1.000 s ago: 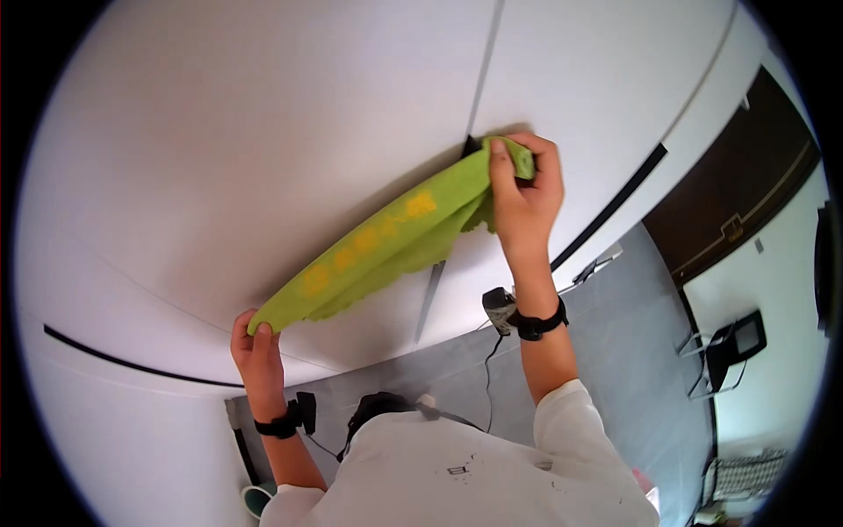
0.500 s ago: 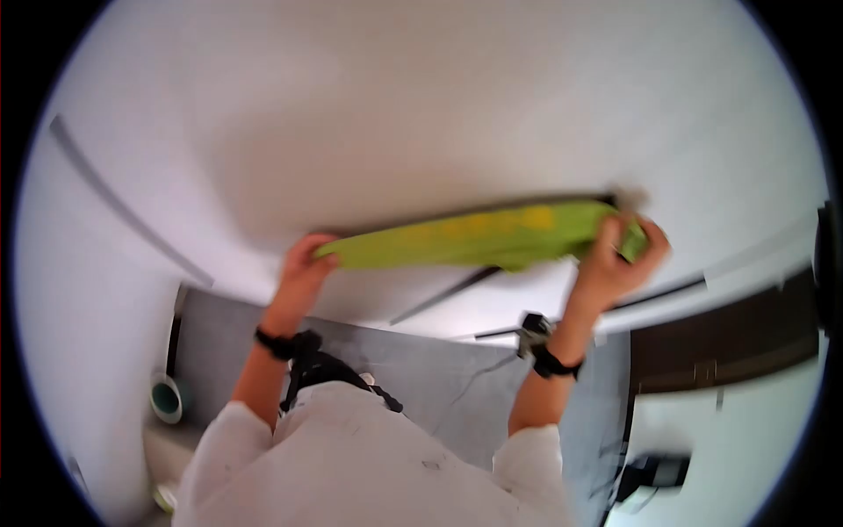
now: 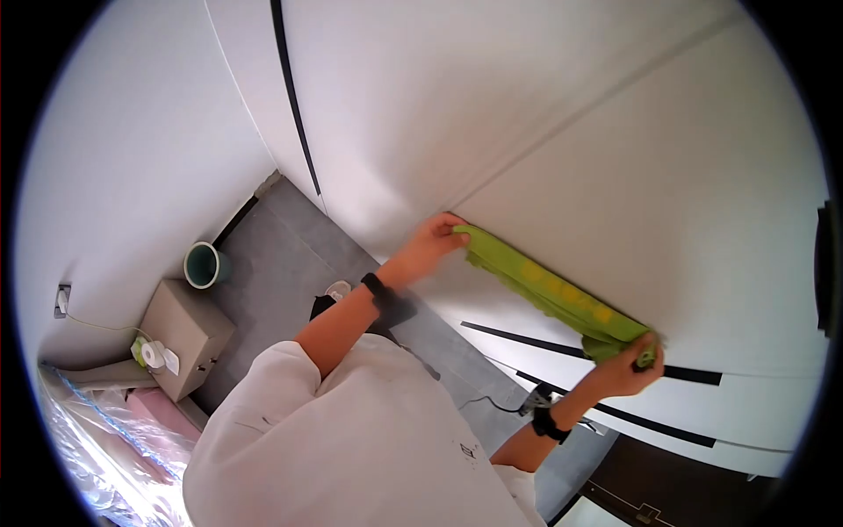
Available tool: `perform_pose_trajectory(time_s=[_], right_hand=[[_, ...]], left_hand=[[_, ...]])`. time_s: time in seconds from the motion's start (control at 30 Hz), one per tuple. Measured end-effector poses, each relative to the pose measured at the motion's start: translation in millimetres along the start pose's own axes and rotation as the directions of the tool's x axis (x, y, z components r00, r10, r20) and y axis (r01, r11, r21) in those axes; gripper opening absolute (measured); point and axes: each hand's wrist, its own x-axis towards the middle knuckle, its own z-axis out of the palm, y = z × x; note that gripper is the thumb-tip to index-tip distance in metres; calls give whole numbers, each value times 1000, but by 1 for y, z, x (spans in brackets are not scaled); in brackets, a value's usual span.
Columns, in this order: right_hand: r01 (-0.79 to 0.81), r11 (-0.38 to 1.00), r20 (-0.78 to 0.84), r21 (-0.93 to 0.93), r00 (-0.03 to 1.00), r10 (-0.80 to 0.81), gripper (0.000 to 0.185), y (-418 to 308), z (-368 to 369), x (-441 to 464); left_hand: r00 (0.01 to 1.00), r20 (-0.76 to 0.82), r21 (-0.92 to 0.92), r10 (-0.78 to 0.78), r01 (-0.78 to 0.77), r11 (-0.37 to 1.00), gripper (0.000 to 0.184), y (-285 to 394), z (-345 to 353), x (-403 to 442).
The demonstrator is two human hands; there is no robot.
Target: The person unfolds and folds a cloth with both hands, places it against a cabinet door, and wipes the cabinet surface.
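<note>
A green cloth with yellow marks stretches slantwise against or just before a white panelled front; contact is unclear. The left hand pinches one end, and the right hand grips the bunched other end. Farther off, a bin stands on grey floor beside a beige cabinet.
</note>
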Motion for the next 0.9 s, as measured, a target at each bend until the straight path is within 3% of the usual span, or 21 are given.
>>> perform_pose_trajectory(time_s=[0.13,0.17,0.23,0.33,0.4,0.47,0.53,0.6,0.63,0.67,0.7,0.73,0.77,0.8,0.83,0.87,0.9], right_hand=[[130,991,253,34,958,-134,23,-28,35,-52],[171,977,294,126,934,-201,21,-45,49,-71],[289,938,423,192,838,-344,17,-79,73,-103],[381,841,567,383,622,-540,19,-111,99,-143],[326,796,647,510,464,-605,25,-139,116,-174],[293,767,712,571,288,-640,30,-161,135,-205],[217,727,703,651,187,-686,30,-190,154,-230],[142,752,732,644,172,-659,30,-207,171,-249],[69,777,764,626,146,-629,29,-212,175,-254],[80,783,767,617,166,-620,29,-214,177,-256],[63,785,765,616,186,-616,29,-215,180,-257],[47,789,766,613,210,-608,28,-215,182,-259],[57,800,770,597,240,-592,28,-213,182,-260],[30,825,799,565,229,-556,28,-208,180,-261],[7,849,825,529,231,-516,29,-201,177,-261],[45,848,820,527,235,-522,27,-189,175,-263],[94,855,818,511,254,-517,25,-178,171,-263]], left_hand=[[977,-213,-57,20,-33,998,18,-15,-82,13],[976,-218,-79,11,-29,996,18,-11,-107,16],[902,-428,-203,-61,-30,979,20,-6,-155,22],[831,-554,-296,-43,-149,944,14,-6,-217,45],[788,-614,-344,-30,-233,910,22,-10,-267,58],[668,-657,128,350,-358,925,22,-37,-321,74],[646,-710,59,282,-345,937,23,-44,-350,83],[632,-746,-9,210,-325,946,23,-55,-379,90],[545,-736,294,401,-276,915,23,-66,-393,91],[473,-659,567,585,-199,799,23,-69,-402,93],[498,-720,439,483,-213,873,23,-54,-400,91],[618,-778,-112,115,-317,942,22,-40,-396,89],[564,-760,220,323,-245,944,20,-49,-398,90],[530,-667,529,524,-159,834,18,-58,-407,88],[563,-451,830,693,-22,557,18,-56,-416,79],[615,-164,985,771,59,162,18,-54,-419,74],[826,-356,891,438,158,426,21,-36,-411,63]])
